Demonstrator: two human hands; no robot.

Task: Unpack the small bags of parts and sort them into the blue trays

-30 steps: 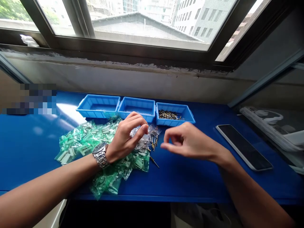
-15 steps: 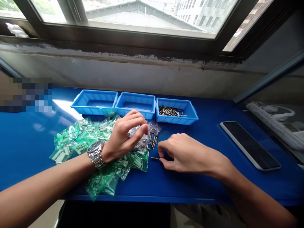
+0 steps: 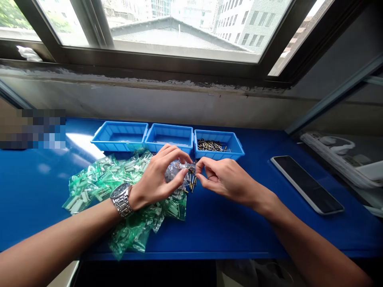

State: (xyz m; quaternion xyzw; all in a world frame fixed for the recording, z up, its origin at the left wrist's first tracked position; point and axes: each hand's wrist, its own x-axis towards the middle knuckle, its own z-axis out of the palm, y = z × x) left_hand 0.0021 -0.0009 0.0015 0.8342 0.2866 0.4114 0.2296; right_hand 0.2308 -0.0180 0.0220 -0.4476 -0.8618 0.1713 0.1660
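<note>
My right hand (image 3: 229, 175) is pinched, thumb against forefinger, at a small thin metal pin with a brass-coloured part; the pin is hard to make out against the pieces behind it. Facing it, my left hand (image 3: 164, 171) has curved fingers, with a gap between thumb and forefinger and nothing plainly held. Below and between the fingertips lie several loose metal pins (image 3: 192, 182) with brass and black parts. A clear plastic bag (image 3: 171, 172) is partly hidden behind my left hand. Green plastic bags (image 3: 119, 171) of pale pieces lie under and beside my left wrist.
Three blue bins stand in a row along the back: a left bin (image 3: 119, 147), a middle bin (image 3: 169, 148) and a right bin (image 3: 220, 154) holding many metal pins (image 3: 211, 145). A phone (image 3: 306, 183) lies at the right on the blue table (image 3: 227, 235).
My right hand has moved up and slightly left with the pin, so its fingertips now meet close to my left fingertips. The left hand has opened its thumb and forefinger a little. The view has tilted slightly.
</note>
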